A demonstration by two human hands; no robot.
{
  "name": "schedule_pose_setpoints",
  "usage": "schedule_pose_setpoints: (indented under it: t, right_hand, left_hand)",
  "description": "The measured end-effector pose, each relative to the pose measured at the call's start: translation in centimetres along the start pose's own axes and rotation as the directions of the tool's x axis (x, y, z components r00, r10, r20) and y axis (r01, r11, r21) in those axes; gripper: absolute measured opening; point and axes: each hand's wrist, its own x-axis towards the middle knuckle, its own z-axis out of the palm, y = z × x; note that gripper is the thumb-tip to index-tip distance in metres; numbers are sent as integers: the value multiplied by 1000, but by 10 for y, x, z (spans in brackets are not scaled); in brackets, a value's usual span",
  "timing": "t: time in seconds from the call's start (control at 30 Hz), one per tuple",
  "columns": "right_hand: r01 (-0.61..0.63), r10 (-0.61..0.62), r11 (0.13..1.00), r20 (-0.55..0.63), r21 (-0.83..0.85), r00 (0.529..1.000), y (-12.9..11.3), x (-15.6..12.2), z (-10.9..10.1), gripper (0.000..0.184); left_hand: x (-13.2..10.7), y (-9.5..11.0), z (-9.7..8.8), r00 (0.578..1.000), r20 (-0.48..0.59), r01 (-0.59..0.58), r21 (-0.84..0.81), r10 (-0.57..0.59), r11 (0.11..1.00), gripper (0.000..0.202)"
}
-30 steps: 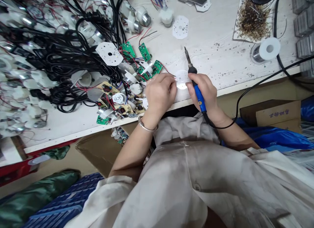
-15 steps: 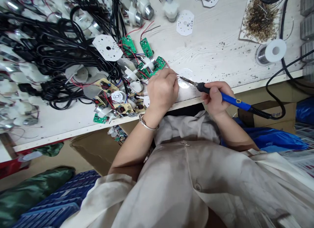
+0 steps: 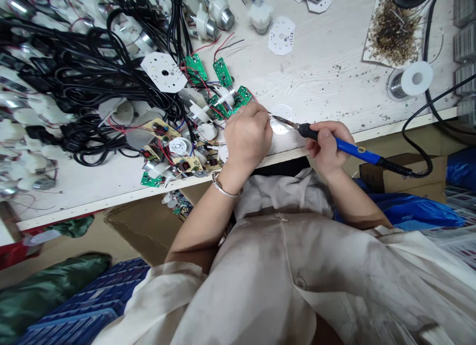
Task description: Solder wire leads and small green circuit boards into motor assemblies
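White-painted wooden workbench runs across the view, crowded on its left side with a tangle of black power cables, white plastic parts with metal motor cans, green circuit boards trailing red wires and yellowish circuit boards. Farther right lie a white hexagonal board, a small round white board, a spool of solder wire and a paper sheet heaped with brown debris. The person, in a stained beige smock, leans over the bench's front edge. Their left hand, with a metal bangle on the wrist, is curled, its fingertips pinched together around thin wires at the edge of a pale round disc, which lies on the bench near its front edge; the fingers hide exactly what else they grip. Their right hand wraps a blue-handled soldering iron in a pen grip, its tip just beside those fingertips at the disc's edge. Below the bench sit a cardboard box, a blue plastic bag and a blue crate.
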Motion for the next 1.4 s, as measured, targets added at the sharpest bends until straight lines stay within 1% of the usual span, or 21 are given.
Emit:
schedule_pose_setpoints:
  t: [0.1, 0.13, 0.23, 0.33, 0.4, 0.53, 0.6, 0.63, 0.7, 0.8, 0.87, 0.93, 1.0, 1.03, 1.07, 1.1, 1.17, 1.2, 1.27, 1.33, 1.4]
  right_hand:
    - [-29, 37, 994, -75, 105, 997, -1, 1, 2, 36]
    - [-35, 42, 993, -62, 116, 997, -2, 2, 2, 36]
    - [-67, 70, 993, -37, 98, 997, -3, 3, 2, 41]
    - [-89, 92, 994, -46, 68, 995, -3, 4, 2, 43]
    - [-74, 79, 995, -71, 73, 994, -3, 3, 3, 42]
    - [-34, 48, 995, -159, 93, 986, -2, 1, 6, 41]
    - [-22, 43, 992, -178, 122, 983, -3, -1, 6, 37]
    - [-22, 44, 990, -164, 136, 985, -4, -2, 5, 34]
    - [-32, 45, 991, -95, 130, 994, -6, -2, 4, 31]
    - [-40, 39, 998, 11, 50, 999, -11, -1, 3, 36]
    - [-32, 32, 999, 21, 38, 999, -13, 0, 3, 37]
    - [-36, 37, 997, -6, 75, 999, -14, 0, 3, 35]
    - [-43, 48, 991, -35, 130, 998, -14, 0, 3, 32]
    - [-39, 48, 987, -49, 157, 998, -13, -1, 3, 31]
    - [-34, 45, 984, -58, 177, 997, -12, -1, 2, 30]
    - [-26, 38, 982, -60, 189, 998, -11, -2, 2, 29]
    - [-8, 19, 981, -53, 194, 998, -8, -3, 1, 28]
    - [-3, 13, 982, -49, 191, 999, -6, -4, 1, 28]
    - [5, 4, 982, -47, 191, 999, -4, -5, 2, 28]
    - [6, 7, 981, -63, 193, 998, -3, -4, 3, 28]
    - [0, 15, 982, -80, 190, 997, -3, -4, 4, 28]
  left_hand:
    - [0, 1, -2, 1000, 3, 0, 5, 0, 1000, 18]
    - [0, 1, -2, 1000, 4, 0, 4, 0, 1000, 19]
    - [0, 0, -1, 1000, 0, -4, 4, 4, 1000, 20]
    - [0, -2, 1, 1000, -24, -15, 0, 15, 1000, 19]
    - [-1, -3, 1, 999, -30, -16, -10, 16, 1000, 20]
    - [-2, -3, 0, 1000, 1, 1, -29, -1, 1000, 24]
    - [-1, -1, -1, 1000, 6, 5, -20, -5, 1000, 24]
    - [0, 0, -2, 1000, 7, 7, -7, -7, 1000, 23]
    - [2, 4, -2, 1000, 18, 22, 28, -22, 999, 23]
    - [-1, 13, -5, 998, 40, 38, 73, -41, 997, 23]
    - [-10, 19, -14, 1000, 0, -7, 76, 7, 997, 23]
    - [-26, 21, -31, 987, -120, -101, 76, 110, 992, 22]
    - [-44, 18, -56, 942, -278, -164, 111, 189, 980, 19]
    - [-52, 14, -68, 923, -335, -149, 142, 189, 979, 18]
    - [-59, 8, -80, 920, -356, -104, 180, 163, 978, 17]
    - [-65, 2, -89, 931, -344, -44, 221, 120, 974, 17]
    - [-70, -11, -99, 966, -257, 66, 290, 11, 955, 22]
    - [-70, -16, -99, 978, -204, 104, 306, -41, 946, 25]
    - [-66, -22, -94, 983, -136, 158, 301, -122, 941, 30]
    - [-62, -23, -87, 976, -122, 206, 284, -178, 936, 32]
    - [-59, -19, -85, 971, -131, 232, 289, -202, 929, 32]
